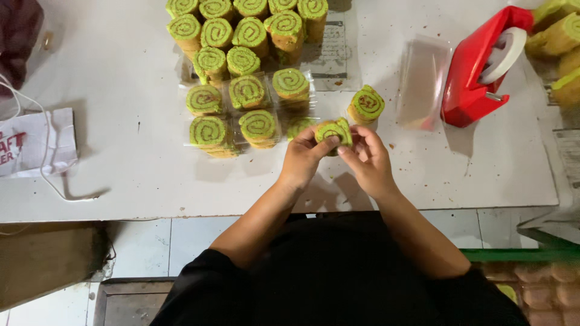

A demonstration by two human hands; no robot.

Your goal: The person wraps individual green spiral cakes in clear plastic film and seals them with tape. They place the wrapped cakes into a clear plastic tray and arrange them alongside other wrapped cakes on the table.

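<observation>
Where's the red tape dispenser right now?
Head view, right side of the white table: the red tape dispenser stands beside clear plastic wrappers, beyond the right hand.

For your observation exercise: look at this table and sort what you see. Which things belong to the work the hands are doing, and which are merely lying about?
In the work:
left hand and right hand, both on one green swirl roll slice
wrapped slices
unwrapped stack
clear wrappers
red tape dispenser

Lying about:
white paper bag
white cable
dark bag
</observation>
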